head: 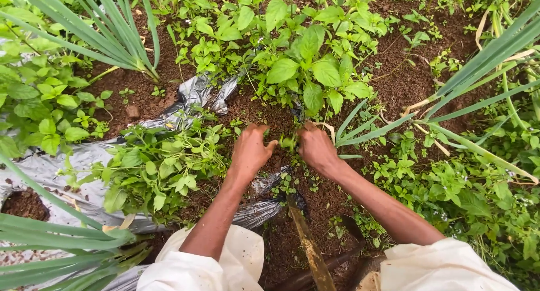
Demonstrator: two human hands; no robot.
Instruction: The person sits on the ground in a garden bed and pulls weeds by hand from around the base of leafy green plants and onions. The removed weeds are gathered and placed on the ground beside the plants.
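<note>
left hand (249, 150): fingers curled down, closed around the base of a small weed (288, 142); fingertips at the soil line.
right hand (316, 147): same, curled shut on the weed from the other side; both hands nearly meet over it.
weed location: centre of view, between your two hands, in the dark soil (394, 83), just below the big leafy clump (306, 66).
weed axis: only a short green tuft shows between your fingers; it looks upright, tip pointing away from you toward the clump. Root end hidden, cannot tell its run.
how to do it well: my read, keep the pinch low at the stem base and pull along the stem, not sideways, so the root comes whole. Mind the long onion-like blades (382, 128) beside your right hand.
plastic sheet (50, 167): grey, crumpled, left of your left hand, weeds growing through it.
tool handle (309, 249): long wooden stick lying between your forearms, pointing up toward the weed; neither hand on it.
sleeves (225, 265): pale, pushed up.
</note>
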